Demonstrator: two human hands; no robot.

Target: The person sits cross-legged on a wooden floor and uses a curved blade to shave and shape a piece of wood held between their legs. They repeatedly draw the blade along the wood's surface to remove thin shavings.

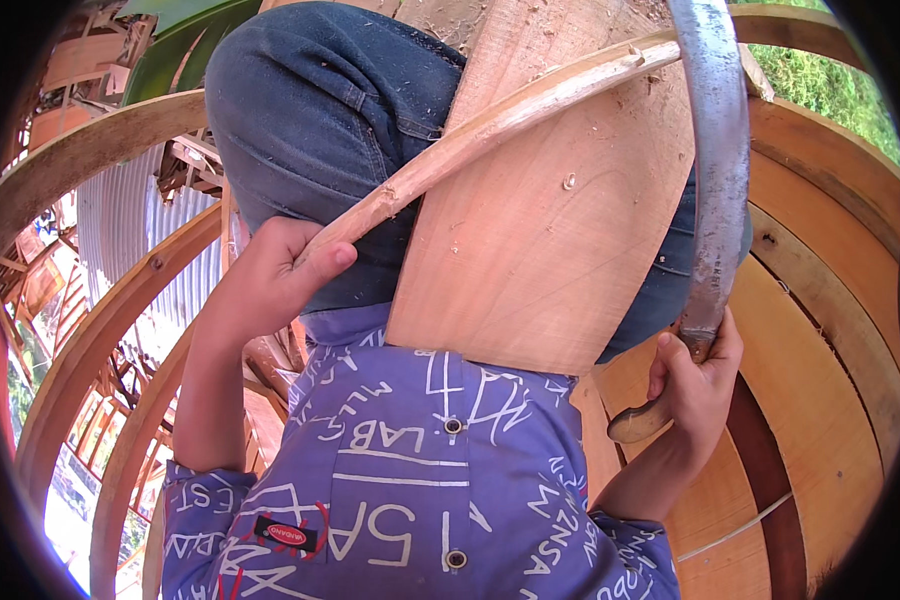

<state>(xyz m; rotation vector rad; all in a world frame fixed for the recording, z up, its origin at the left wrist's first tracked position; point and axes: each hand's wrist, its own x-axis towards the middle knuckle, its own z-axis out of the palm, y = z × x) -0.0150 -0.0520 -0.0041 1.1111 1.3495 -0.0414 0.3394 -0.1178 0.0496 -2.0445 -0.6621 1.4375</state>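
My left hand [285, 272] is closed around the near end of a pale, peeled wooden stick [470, 135]. From there the stick slants up to the right across a wide wooden board [550, 240] that lies between my legs. In my right hand [698, 385] is the wooden handle of a long machete [720, 160], its curved end showing below my fist. The grey steel blade points up and away. Its edge is at the stick's far end; I cannot tell whether they touch. Part of the handle is hidden by my fingers.
Curved wooden ribs [120, 330] arch on the left, with corrugated metal sheeting [185, 240] beyond. Broad planks [810, 380] curve along the right. Small wood shavings [569, 181] lie on the board. A knee in dark jeans [310, 110] rises beside it.
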